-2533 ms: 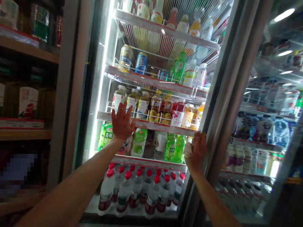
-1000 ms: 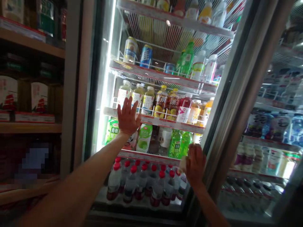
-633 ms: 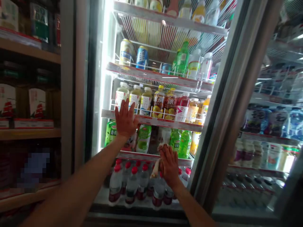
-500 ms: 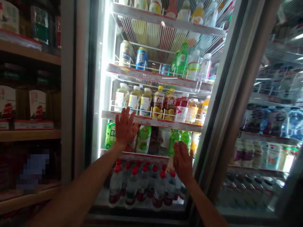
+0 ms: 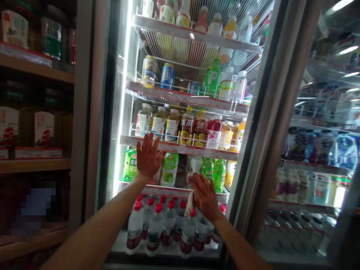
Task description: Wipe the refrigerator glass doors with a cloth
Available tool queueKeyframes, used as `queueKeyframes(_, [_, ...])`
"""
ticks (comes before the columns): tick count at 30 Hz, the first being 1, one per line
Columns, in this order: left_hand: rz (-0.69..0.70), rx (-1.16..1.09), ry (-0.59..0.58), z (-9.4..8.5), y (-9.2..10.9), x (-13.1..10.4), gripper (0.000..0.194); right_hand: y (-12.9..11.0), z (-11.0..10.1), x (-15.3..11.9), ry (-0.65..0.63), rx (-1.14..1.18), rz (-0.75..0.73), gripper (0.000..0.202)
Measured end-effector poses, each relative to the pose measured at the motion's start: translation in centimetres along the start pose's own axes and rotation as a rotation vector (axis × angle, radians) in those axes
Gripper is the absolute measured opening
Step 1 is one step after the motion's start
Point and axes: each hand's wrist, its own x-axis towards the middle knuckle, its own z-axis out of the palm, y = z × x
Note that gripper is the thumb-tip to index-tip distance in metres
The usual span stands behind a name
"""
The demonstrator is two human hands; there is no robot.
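Observation:
A tall glass-fronted drinks fridge [image 5: 272, 93] stands before me. My left hand [image 5: 148, 157] lies flat toward its glass, fingers stretched up and spread, holding nothing. Behind that hand are bottles with green labels. My right hand [image 5: 205, 197], lower and to the right, presses a pale cloth [image 5: 190, 204] toward the glass. Part of the cloth hangs below the fingers, and the rest is hidden under the palm. Beyond the right hand show green bottles [image 5: 219, 174] and red-capped clear bottles [image 5: 155, 228] on the fridge floor.
Shelves of tea bottles [image 5: 171, 125] and cans [image 5: 168, 76] fill the fridge. On the left, a wooden shelf [image 5: 36, 165] holds large jars. To the right, another glass panel shows more bottles [image 5: 323, 146].
My right hand has slid left with the cloth and sits slightly lower. My left hand stays in nearly the same place, and the view has shifted a little.

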Motion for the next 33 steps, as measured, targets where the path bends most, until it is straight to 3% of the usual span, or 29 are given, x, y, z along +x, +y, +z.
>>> queueKeyframes(4, [-0.021,0.006,-0.014,0.1,0.0,0.0,0.053,7.4,-1.5,1.5,0.246,-0.154,0.401,0.059])
queueKeyframes(6, [-0.04,-0.012,-0.026,0.1,0.0,0.0,0.053,8.6,-1.5,2.6,0.327,-0.195,0.522,0.061])
queueKeyframes(9, [-0.029,-0.022,-0.02,0.1,0.0,0.0,0.054,5.6,-0.6,3.7,0.313,-0.137,0.409,0.058])
queueKeyframes(11, [-0.019,-0.014,-0.01,0.1,-0.1,0.0,0.054,2.5,0.1,4.1,0.233,-0.07,0.255,0.055])
queueKeyframes(13, [-0.021,-0.012,-0.013,0.1,-0.2,0.0,0.054,1.1,0.4,4.1,0.167,-0.035,0.134,0.053])
queueKeyframes(16, [-0.028,-0.021,-0.019,0.1,-0.2,0.0,0.054,4.0,-0.6,4.0,0.186,-0.071,0.145,0.051])
queueKeyframes(19, [-0.031,-0.033,-0.015,0.0,-0.1,0.0,0.055,9.5,-2.1,4.5,0.345,-0.148,0.401,0.053])
queueKeyframes(21, [-0.027,-0.036,-0.011,0.0,0.0,0.0,0.056,11.2,-2.5,5.4,0.425,-0.168,0.505,0.055])
queueKeyframes(24, [-0.038,-0.041,-0.014,0.0,0.0,0.0,0.055,9.0,-1.8,7.1,0.362,-0.132,0.422,0.055])
queueKeyframes(28, [-0.044,-0.063,-0.018,0.0,-0.1,0.1,0.054,4.0,-0.9,8.4,0.164,-0.055,0.13,0.049])
queueKeyframes(30, [-0.037,-0.054,-0.009,0.1,-0.2,0.0,0.054,4.5,-1.3,8.5,0.132,-0.043,0.068,0.048])
queueKeyframes(33, [-0.032,-0.029,0.003,0.1,-0.1,0.0,0.055,9.0,-2.6,8.7,0.242,-0.073,0.241,0.049])
